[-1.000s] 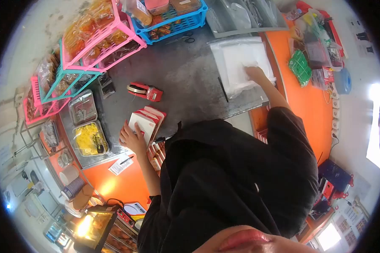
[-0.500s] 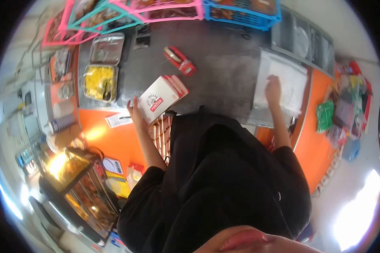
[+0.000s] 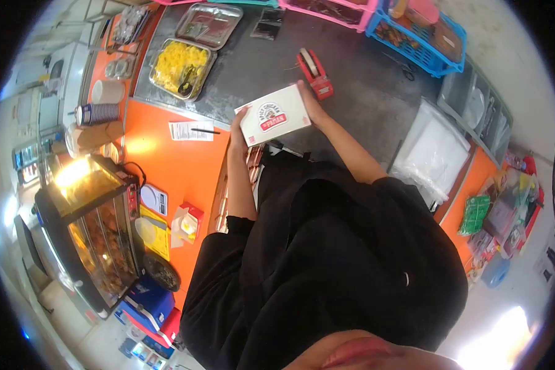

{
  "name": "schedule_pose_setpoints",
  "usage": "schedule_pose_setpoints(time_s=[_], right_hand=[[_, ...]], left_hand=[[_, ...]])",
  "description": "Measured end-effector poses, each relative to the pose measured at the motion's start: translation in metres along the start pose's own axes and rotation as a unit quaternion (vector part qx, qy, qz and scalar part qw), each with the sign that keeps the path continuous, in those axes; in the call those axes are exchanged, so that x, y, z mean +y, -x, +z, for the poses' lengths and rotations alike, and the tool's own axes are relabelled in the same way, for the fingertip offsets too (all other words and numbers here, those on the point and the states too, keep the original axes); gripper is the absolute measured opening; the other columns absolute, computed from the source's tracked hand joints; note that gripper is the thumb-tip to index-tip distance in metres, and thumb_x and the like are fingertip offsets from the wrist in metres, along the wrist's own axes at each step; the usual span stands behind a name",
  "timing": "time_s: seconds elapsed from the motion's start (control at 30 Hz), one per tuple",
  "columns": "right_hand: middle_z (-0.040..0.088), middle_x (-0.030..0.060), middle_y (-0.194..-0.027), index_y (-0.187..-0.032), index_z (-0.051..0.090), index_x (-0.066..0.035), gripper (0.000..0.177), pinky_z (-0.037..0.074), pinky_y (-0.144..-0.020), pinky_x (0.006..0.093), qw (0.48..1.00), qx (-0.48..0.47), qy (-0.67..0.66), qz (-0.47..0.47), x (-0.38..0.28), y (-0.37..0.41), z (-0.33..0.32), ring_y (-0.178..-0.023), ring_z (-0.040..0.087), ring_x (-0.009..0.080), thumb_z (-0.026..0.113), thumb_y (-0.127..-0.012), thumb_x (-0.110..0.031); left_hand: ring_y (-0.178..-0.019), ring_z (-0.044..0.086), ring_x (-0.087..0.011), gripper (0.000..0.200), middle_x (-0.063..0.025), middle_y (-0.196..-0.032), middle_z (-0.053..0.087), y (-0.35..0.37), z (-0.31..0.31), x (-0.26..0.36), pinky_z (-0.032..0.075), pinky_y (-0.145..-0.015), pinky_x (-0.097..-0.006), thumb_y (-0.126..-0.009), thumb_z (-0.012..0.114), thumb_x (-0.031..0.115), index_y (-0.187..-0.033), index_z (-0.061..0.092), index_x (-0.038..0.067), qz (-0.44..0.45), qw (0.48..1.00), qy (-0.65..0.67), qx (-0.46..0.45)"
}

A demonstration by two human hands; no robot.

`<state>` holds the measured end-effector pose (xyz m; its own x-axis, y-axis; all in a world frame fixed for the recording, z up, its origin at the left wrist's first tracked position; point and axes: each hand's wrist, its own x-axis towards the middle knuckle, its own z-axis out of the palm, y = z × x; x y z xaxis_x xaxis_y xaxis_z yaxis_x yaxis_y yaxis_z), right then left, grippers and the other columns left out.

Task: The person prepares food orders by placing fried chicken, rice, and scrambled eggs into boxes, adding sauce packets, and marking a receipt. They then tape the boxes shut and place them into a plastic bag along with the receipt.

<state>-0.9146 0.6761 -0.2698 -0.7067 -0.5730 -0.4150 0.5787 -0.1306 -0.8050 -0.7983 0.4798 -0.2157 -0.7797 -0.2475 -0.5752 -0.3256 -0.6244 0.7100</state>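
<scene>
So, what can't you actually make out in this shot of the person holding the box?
All in the head view:
- White box: its underside is turned away, hidden by its own top.
- Left fingers and right fingers: partly hidden behind the box.
- Paper slip: print too small to read.
- Pink basket: cut off by the top edge.
- Food in the warmer: too blurred to identify.

Rm brt overall. Food warmer glows yellow, lower L of box, w/ warm hotspot on orange desk betw. them. Blown-out white glare far lower R of box. Fisheye bend, blk corners; box print legible, bg far L hazy.
</scene>
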Motion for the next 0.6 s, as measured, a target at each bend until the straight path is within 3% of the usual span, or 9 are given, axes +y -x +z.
schedule_pose_setpoints(time_s=[0.17, 0.23, 0.3, 0.33, 0.37, 0.43, 0.47, 0.53, 0.6], right_hand=[[0.048, 0.0134, -0.135, -0.14, 0.037, 0.0, 0.082, 0.034, -0.105, 0.0323, 0.997, 0.035, -0.025, -0.062, -0.004, 0.011, 0.011, -0.124, 0.046, 0.021, 0.028, -0.094, -0.066], [0.05, 0.0148, -0.135, -0.135, 0.046, -0.004, 0.065, 0.035, -0.104, 0.0327, 0.994, 0.036, -0.073, -0.07, -0.004, 0.007, 0.006, -0.125, 0.046, 0.0216, 0.039, -0.097, -0.056], [0.062, 0.0125, -0.115, -0.116, 0.06, -0.004, 0.046, 0.036, -0.1, 0.0331, 0.915, 0.172, 0.315, -0.182, -0.018, 0.014, -0.008, -0.118, 0.049, 0.0242, 0.046, -0.097, -0.044], [0.063, 0.0131, -0.112, -0.113, 0.062, -0.005, 0.041, 0.038, -0.097, 0.0344, 0.87, 0.252, 0.374, -0.202, -0.039, 0.019, -0.015, -0.112, 0.052, 0.0256, 0.052, -0.094, -0.04], [0.065, 0.0136, -0.108, -0.111, 0.064, -0.006, 0.036, 0.04, -0.094, 0.0357, 0.814, 0.333, 0.424, -0.216, -0.055, 0.03, -0.032, -0.107, 0.054, 0.027, 0.058, -0.091, -0.035], [0.066, 0.0068, -0.103, -0.106, 0.066, -0.008, 0.029, 0.046, -0.078, 0.0356, 0.862, 0.269, 0.416, -0.107, -0.025, -0.003, -0.089, -0.09, 0.058, 0.0205, 0.062, -0.09, -0.032], [0.066, 0.0068, -0.103, -0.106, 0.066, -0.008, 0.029, 0.046, -0.078, 0.0356, 0.863, 0.252, 0.424, -0.114, -0.033, -0.006, -0.089, -0.09, 0.058, 0.0205, 0.062, -0.09, -0.032], [0.066, 0.0026, -0.098, -0.106, 0.066, -0.01, 0.026, 0.046, -0.068, 0.0323, 0.976, 0.068, 0.149, 0.144, -0.045, 0.002, -0.082, -0.083, 0.059, 0.0143, 0.064, -0.09, -0.031], [0.064, -0.0001, -0.094, -0.105, 0.066, -0.012, 0.021, 0.048, -0.067, 0.0287, 0.989, -0.016, 0.086, 0.116, -0.022, -0.013, -0.11, -0.081, 0.058, 0.0103, 0.063, -0.092, -0.028]], left_hand=[[-0.088, 0.065, -0.0259, 0.052, -0.0172, -0.105, 0.063, 0.0, 0.011, -0.004, 0.055, -0.077, -0.0355, -0.09, 0.055, 0.042, -0.116, 0.054, -0.003, 0.037, 0.998, 0.044, -0.024], [-0.082, 0.066, -0.025, 0.052, -0.0165, -0.1, 0.064, 0.003, 0.016, -0.003, 0.056, -0.073, -0.0346, -0.091, 0.054, 0.044, -0.113, 0.055, -0.003, 0.047, 0.996, 0.067, -0.023], [-0.111, 0.059, -0.0258, 0.058, -0.0186, -0.123, 0.057, 0.005, 0.012, 0.002, 0.048, -0.095, -0.0384, -0.093, 0.048, 0.046, -0.128, 0.049, 0.0, 0.014, 1.0, 0.002, -0.001], [-0.111, 0.059, -0.0258, 0.058, -0.0186, -0.123, 0.057, -0.004, -0.005, 0.001, 0.048, -0.095, -0.0384, -0.093, 0.048, 0.046, -0.128, 0.049, 0.0, 0.034, 0.999, 0.012, 0.004], [-0.125, 0.045, -0.0261, 0.061, -0.0163, -0.135, 0.047, -0.015, -0.036, -0.016, 0.034, -0.104, -0.0432, -0.094, 0.044, 0.049, -0.136, 0.041, 0.005, 0.098, 0.993, 0.008, 0.068], [-0.146, 0.005, -0.025, 0.07, -0.0054, -0.157, 0.017, 0.007, -0.059, -0.002, -0.005, -0.113, -0.0519, -0.095, 0.034, 0.056, -0.151, 0.018, 0.017, 0.142, 0.981, -0.027, 0.131], [-0.145, 0.011, -0.0274, 0.07, -0.0065, -0.156, 0.021, 0.02, -0.075, 0.004, -0.002, -0.112, -0.0535, -0.094, 0.036, 0.057, -0.149, 0.023, 0.016, 0.135, 0.975, -0.038, 0.173], [-0.144, 0.016, -0.0298, 0.07, -0.0076, -0.154, 0.026, 0.038, -0.105, 0.007, 0.001, -0.111, -0.055, -0.093, 0.037, 0.058, -0.147, 0.028, 0.015, 0.135, 0.962, -0.031, 0.234], [-0.137, 0.031, -0.0312, 0.065, -0.0105, -0.148, 0.038, 0.063, -0.138, 0.003, 0.013, -0.11, -0.0541, -0.092, 0.04, 0.056, -0.141, 0.04, 0.013, 0.133, 0.948, -0.034, 0.287]])
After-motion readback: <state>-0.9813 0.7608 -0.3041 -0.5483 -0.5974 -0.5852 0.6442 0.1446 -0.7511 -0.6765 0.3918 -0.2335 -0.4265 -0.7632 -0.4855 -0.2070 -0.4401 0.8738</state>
